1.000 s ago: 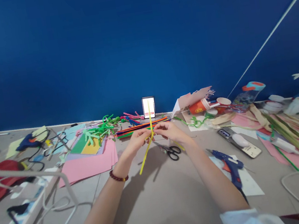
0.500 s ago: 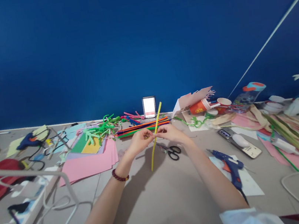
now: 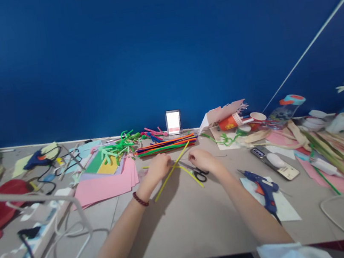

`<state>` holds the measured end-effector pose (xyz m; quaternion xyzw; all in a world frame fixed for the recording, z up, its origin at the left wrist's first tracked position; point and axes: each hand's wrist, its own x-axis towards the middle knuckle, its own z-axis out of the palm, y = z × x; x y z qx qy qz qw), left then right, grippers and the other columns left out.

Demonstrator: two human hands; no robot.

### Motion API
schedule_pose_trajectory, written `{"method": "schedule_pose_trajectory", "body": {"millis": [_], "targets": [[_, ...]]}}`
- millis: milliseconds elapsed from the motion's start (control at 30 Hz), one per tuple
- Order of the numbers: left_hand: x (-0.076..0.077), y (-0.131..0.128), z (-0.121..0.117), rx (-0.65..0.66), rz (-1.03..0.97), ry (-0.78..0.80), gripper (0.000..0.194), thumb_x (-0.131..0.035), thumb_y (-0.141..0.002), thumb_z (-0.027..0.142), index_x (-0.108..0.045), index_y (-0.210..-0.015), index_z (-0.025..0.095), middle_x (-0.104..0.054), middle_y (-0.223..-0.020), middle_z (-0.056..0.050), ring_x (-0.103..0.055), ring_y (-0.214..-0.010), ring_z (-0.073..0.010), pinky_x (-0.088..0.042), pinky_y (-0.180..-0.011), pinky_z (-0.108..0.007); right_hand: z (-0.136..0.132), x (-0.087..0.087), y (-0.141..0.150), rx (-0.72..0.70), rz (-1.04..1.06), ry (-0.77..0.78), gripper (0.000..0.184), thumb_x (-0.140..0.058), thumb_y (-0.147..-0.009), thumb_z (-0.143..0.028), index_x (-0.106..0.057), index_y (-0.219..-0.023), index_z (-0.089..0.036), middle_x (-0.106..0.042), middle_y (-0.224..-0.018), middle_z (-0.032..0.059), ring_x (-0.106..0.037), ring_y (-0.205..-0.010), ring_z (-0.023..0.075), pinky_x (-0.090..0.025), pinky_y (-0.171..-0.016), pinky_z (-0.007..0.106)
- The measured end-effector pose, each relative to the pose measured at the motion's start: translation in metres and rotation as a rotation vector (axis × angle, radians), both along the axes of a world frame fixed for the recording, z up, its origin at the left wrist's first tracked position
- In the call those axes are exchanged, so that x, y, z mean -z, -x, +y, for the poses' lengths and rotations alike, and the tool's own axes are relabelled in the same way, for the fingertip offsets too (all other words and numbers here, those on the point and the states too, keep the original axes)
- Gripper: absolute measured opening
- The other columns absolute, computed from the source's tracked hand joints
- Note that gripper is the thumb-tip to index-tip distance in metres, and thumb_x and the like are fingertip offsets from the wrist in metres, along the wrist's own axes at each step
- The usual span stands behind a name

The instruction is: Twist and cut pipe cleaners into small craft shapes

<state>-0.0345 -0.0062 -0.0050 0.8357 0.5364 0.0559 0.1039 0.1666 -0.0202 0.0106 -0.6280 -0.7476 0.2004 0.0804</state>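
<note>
Crossed yellow pipe cleaners (image 3: 165, 184) stand out beside my left hand (image 3: 160, 166), whose fingers are closed on them near the crossing. One strip runs straight from upper right to lower left. A second yellow length (image 3: 194, 178) bends down to the right, and a short yellow end shows left of the hand. My right hand (image 3: 203, 160) is curled closed a little to the right, apart from the strips, with nothing visible in it. Black-handled scissors (image 3: 201, 175) lie just under it, partly hidden. Behind both hands lies a bundle of coloured pipe cleaners (image 3: 165, 146).
To the left are pink paper sheets (image 3: 103, 189), green twisted pipe cleaners (image 3: 119, 144) and a power strip (image 3: 42, 234) with cables. A blue glue gun (image 3: 263, 188), a phone (image 3: 276, 164) and red paper cups (image 3: 229, 121) lie to the right. A blue wall (image 3: 160, 53) rises behind.
My hands have moved apart, the right one coming off the yellow pipe cleaner. The upright strip now leans further right, and a second, bent yellow length shows across it.
</note>
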Motion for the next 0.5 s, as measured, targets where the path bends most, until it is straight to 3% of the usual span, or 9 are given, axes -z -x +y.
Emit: {"method": "schedule_pose_trajectory", "body": {"millis": [100, 267, 400, 500], "targets": [[0.012, 0.004, -0.016, -0.014, -0.060, -0.151, 0.016, -0.048, -0.085, 0.018, -0.062, -0.093, 0.017, -0.062, -0.095, -0.008, -0.057, -0.092, -0.0208, -0.043, -0.077, -0.030, -0.016, 0.007, -0.005, 0.002, -0.048, 0.030, 0.018, -0.052, -0.077, -0.010, -0.065, -0.087, -0.017, -0.067, -0.093, 0.0082, -0.058, -0.083, 0.0174, -0.035, -0.068, 0.024], [0.039, 0.008, -0.044, 0.106, -0.059, -0.171, 0.019, -0.044, -0.085, 0.011, -0.060, -0.094, 0.017, -0.059, -0.098, -0.008, -0.054, -0.096, -0.0208, -0.044, -0.080, -0.031, -0.041, 0.023, -0.010, 0.009, -0.065, -0.033, 0.013, -0.055, -0.079, -0.016, -0.060, -0.091, -0.016, -0.063, -0.099, 0.0106, -0.058, -0.090, 0.0183, -0.035, -0.072, 0.024], [0.047, 0.003, -0.046, 0.103, 0.000, -0.196, 0.023, -0.040, -0.085, 0.006, -0.061, -0.089, 0.014, -0.060, -0.092, -0.009, -0.055, -0.090, -0.0220, -0.045, -0.077, -0.033, -0.050, 0.020, -0.012, 0.053, -0.123, -0.009, 0.016, -0.051, -0.081, -0.014, -0.058, -0.096, -0.015, -0.065, -0.099, 0.0130, -0.060, -0.091, 0.0205, -0.035, -0.072, 0.026], [0.049, 0.003, -0.043, 0.111, -0.066, -0.217, 0.020, -0.042, -0.084, 0.007, -0.061, -0.088, 0.015, -0.060, -0.093, -0.009, -0.055, -0.092, -0.0220, -0.046, -0.080, -0.034, -0.056, 0.014, -0.013, 0.046, -0.217, 0.031, 0.027, -0.048, -0.078, -0.007, -0.057, -0.102, -0.014, -0.066, -0.099, 0.0153, -0.061, -0.093, 0.0237, -0.036, -0.070, 0.027]]}}
